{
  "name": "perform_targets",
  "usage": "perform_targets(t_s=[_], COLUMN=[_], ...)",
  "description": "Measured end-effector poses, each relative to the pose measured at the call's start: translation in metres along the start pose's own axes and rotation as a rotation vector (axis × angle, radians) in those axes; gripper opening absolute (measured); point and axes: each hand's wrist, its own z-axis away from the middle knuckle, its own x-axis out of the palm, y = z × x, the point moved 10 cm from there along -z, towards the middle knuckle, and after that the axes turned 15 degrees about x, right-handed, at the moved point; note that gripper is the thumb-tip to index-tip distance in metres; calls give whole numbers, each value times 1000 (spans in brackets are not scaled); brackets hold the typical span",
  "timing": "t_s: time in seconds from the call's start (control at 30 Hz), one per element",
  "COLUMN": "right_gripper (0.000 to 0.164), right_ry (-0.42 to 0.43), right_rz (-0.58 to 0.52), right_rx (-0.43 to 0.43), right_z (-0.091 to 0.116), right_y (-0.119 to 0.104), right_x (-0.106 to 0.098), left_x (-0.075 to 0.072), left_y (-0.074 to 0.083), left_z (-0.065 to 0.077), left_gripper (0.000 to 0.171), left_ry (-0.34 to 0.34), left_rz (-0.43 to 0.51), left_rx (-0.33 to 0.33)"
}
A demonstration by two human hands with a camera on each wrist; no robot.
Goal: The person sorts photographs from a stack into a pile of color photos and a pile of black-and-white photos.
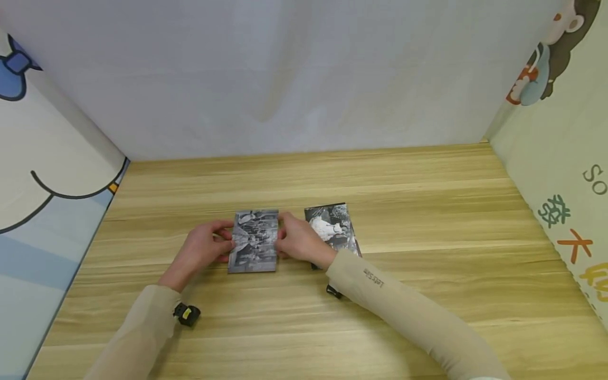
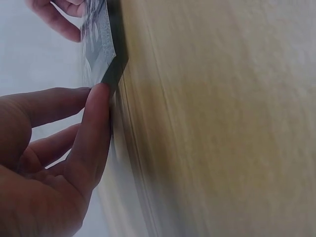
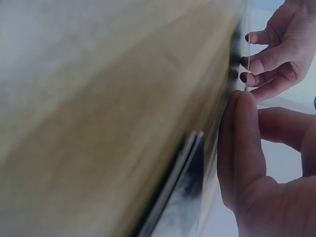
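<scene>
A black-and-white photo print point(image 1: 254, 241) lies between both hands over the wooden table, a little left of the middle. My left hand point(image 1: 203, 244) pinches its left edge; the left wrist view shows thumb and fingertip meeting at the corner of the print point(image 2: 101, 47). On the opposite edge, my right hand point(image 1: 300, 237) holds the print between thumb and fingers. Under the right wrist, a small stack of similar black-and-white prints point(image 1: 332, 221) is partly hidden by the arm. Stacked print edges point(image 3: 190, 158) also show in the right wrist view, below that hand.
The wooden table point(image 1: 418, 211) meets a pale cloth backdrop point(image 1: 199, 95) at its far edge. Printed panels point(image 1: 57, 137) flank the left side, with another printed panel point(image 1: 556, 174) on the right. A small black device point(image 1: 187, 314) sits at the left wrist, another point(image 1: 334, 291) below the right sleeve.
</scene>
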Motion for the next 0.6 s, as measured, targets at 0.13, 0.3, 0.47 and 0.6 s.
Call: perform_targets(t_s=[0.13,0.3,0.47,0.6], right_gripper=[72,72,71,71], right_ry=[-1,0,-7,-6], right_rz=[-1,0,-2,28], right_rx=[12,17,24,20], right_z=[-1,-2,-6,-6], right_y=[0,0,1,0], right_x=[1,2,4,4], left_x=[0,1,1,1], left_y=[1,2,1,0], left_z=[0,0,-1,-1], left_gripper=[53,51,50,51], left_ry=[-1,6,11,6], left_rz=[-14,-29,-53,-88], left_rx=[13,18,8,2])
